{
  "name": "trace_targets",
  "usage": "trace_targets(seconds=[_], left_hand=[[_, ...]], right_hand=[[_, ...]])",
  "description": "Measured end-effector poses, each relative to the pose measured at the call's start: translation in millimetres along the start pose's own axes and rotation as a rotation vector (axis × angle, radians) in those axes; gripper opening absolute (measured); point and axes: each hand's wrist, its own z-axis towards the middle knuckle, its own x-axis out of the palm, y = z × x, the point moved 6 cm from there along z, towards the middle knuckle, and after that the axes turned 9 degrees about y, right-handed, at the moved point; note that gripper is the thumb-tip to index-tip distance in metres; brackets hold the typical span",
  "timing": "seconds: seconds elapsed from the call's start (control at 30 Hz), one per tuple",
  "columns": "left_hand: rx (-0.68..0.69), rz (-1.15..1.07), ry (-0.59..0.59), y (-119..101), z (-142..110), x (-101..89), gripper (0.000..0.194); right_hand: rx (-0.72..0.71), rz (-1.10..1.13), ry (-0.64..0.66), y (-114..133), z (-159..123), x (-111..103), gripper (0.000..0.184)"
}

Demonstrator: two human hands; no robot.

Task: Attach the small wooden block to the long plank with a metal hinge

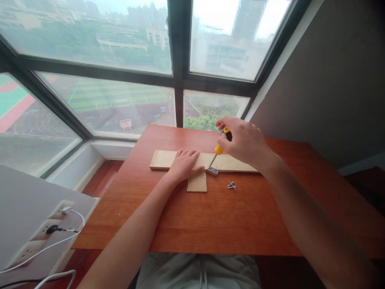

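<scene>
A long pale wooden board (164, 159) lies across the table, with a shorter wood piece (197, 184) sticking out from its near edge. My left hand (184, 162) rests on the board with its fingers stretched out over the top and its thumb pointing right, near a small metal hinge (212, 170). In my right hand (243, 140) is a yellow-and-black screwdriver (218, 149), held tilted, its shaft running down to the hinge at the board's near edge. Whether a screw sits under the tip cannot be made out. Several loose screws (231, 186) lie right of the hinge.
The reddish-brown wooden table (222, 224) ends close to my lap. Large windows (120, 96) rise behind it, and a grey wall (325, 88) stands at the right. Sockets with plugged-in cables (54, 228) are on the low wall at the left.
</scene>
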Motion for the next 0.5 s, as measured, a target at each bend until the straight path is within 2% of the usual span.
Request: trace_targets(seconds=[0.1, 0.27, 0.37, 0.5], left_hand=[[0.0, 0.001, 0.001, -0.1, 0.0, 0.0, 0.055], [0.005, 0.004, -0.007, -0.6, -0.6, -0.6, 0.056], [0.006, 0.001, -0.004, -0.2, -0.5, 0.2, 0.056], [-0.003, 0.001, 0.006, 0.7, 0.2, 1.3, 0.056]], right_hand=[[-0.062, 0.025, 0.059, 1.1, -1.3, 0.2, 0.043], [0.03, -0.062, 0.013, -1.0, -1.2, -1.0, 0.022], [0.051, -0.053, -0.002, -1.6, -0.3, -0.8, 0.019], [-0.037, 0.014, 0.039, 1.9, -1.9, -1.6, 0.042]])
